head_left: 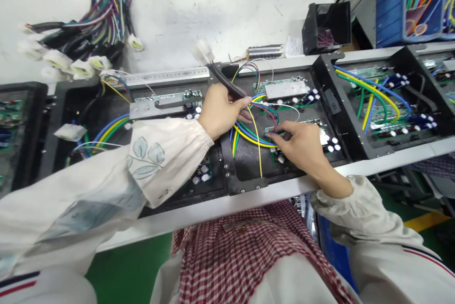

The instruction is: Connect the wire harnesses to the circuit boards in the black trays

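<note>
My left hand (pixel 222 112) is closed around a black-sleeved wire harness (pixel 227 81), whose white plug (pixel 203 52) points up and to the left. Thin coloured wires fan out of the sleeve's lower end, among them a loose yellow wire (pixel 256 140) and a white one. My right hand (pixel 302 145) pinches the end of a thin wire (pixel 277 119) between thumb and forefinger, low over a green circuit board (pixel 318 126); the fingers hide the exact tip. Both hands are over a black metal housing (pixel 245 171), where thicker blue, green and yellow wires (pixel 250 138) curve beneath them.
More black housings with boards (pixel 384 105) stand in a row to both sides. Behind lies a pile of wire harnesses (pixel 95 24) with white plugs. A steel ruler (pixel 167 76), a small black bin (pixel 327 26) and a blue crate of wires (pixel 391 7) are at the back.
</note>
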### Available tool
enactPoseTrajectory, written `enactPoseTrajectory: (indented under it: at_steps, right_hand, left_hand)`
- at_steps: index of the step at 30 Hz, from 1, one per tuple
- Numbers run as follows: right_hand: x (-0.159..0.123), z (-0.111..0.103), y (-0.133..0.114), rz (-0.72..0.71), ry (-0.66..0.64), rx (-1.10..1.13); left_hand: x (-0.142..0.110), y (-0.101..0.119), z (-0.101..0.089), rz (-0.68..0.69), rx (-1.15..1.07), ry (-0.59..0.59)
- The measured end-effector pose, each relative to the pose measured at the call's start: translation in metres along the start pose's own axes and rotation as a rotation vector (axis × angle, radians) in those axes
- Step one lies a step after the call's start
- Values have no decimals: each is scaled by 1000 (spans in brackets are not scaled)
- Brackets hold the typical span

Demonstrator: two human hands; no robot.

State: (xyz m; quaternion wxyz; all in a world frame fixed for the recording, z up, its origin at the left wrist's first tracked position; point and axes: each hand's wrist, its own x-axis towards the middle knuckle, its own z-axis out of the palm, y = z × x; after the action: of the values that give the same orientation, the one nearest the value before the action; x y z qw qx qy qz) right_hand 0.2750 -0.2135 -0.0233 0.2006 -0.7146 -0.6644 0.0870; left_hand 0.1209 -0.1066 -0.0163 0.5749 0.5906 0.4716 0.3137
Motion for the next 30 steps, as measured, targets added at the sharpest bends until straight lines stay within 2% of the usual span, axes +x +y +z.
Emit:
enactPoseTrajectory:
  at_steps: [14, 22, 27, 30]
  right_hand:
    - [-1, -1, -1, -2, -6, -9]
    - [2, -8, 0, -4, -118, -81]
    - [-7, -26, -8, -128, -120, 106]
    - [-10, -27, -13, -170, -232, 265]
  left_hand:
    - [2, -5, -1, 73, 147, -76]
    - [0, -1, 0, -4, -23, -12]
    - [-1, -1, 0, 15, -60, 7]
    - [-2, -2, 1, 40, -43, 5]
